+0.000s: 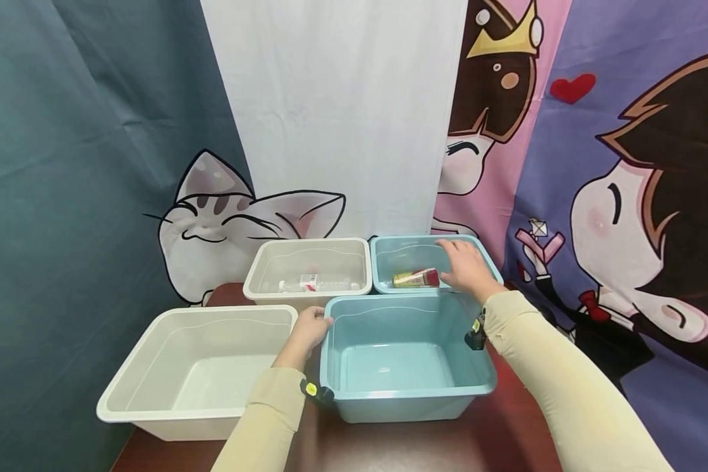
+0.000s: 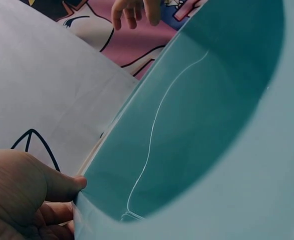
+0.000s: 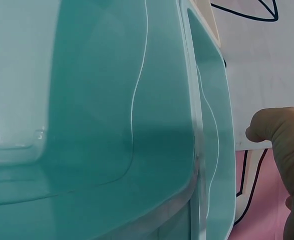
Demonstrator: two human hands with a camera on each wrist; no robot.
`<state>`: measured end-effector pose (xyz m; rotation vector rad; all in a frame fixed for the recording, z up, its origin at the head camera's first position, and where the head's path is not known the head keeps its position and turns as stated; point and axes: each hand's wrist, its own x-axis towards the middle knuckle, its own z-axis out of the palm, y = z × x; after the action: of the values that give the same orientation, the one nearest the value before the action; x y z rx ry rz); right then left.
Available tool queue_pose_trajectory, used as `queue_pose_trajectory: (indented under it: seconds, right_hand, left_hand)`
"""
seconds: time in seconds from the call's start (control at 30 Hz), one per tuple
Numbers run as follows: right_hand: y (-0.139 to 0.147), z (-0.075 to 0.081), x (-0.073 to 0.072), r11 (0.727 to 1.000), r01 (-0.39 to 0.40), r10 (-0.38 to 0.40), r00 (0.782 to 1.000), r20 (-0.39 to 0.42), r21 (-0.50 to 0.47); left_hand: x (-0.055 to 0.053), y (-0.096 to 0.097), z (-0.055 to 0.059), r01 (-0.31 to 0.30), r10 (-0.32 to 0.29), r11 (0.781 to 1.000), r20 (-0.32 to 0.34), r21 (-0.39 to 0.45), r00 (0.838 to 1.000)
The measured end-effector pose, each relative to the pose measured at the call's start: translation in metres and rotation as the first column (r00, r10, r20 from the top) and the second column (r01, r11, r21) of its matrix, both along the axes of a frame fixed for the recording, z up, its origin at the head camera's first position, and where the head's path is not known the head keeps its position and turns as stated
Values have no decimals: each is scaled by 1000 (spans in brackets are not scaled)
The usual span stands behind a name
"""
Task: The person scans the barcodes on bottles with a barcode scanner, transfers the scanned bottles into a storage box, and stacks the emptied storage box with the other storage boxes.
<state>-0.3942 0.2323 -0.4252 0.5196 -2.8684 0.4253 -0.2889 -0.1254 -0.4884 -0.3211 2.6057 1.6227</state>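
My left hand (image 1: 311, 326) grips the back left corner of the front blue plastic basin (image 1: 407, 395). In the left wrist view its thumb (image 2: 66, 185) lies at the rim, with the other fingers curled below it on the outside. My right hand (image 1: 466, 265) is raised over the right side of the back blue basin (image 1: 383, 252), fingers loosely bent and holding nothing. Inside that back basin lies a yellow package with a red end (image 1: 415, 278), just left of the right hand's fingers. The front blue basin has nothing inside.
An off-white basin (image 1: 147, 367) stands at the front left on the reddish-brown table (image 1: 389, 449). Behind it, a smaller off-white basin (image 1: 265, 262) holds a clear plastic bottle (image 1: 324, 284). A printed curtain (image 1: 354, 118) hangs close behind the basins.
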Motion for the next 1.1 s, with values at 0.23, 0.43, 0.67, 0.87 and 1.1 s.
queue_pose_trajectory:
  seconds: [0.23,0.43,0.67,0.87,1.1]
  right_hand:
    - [5,-3,-1,1000,17,-17,1000,0,-2]
    - [9,-4,-1,1000,6,-5,1000,23,-17]
    - [19,9,5,992,9,1,997,82,-124]
    - [33,23,21,968,96,-44,975,220,-232]
    - [52,25,42,918,200,-47,913,406,-343]
  left_hand:
    - [-1,0,-1,-7,7,1000,2,-2,1000]
    - [-2,1,-2,-9,9,1000,16,0,1000]
    - [-2,1,-2,-8,8,1000,12,1,1000]
    - [-1,1,1,-10,10,1000,7,14,1000]
    - [1,2,2,-13,13,1000,17,13,1000]
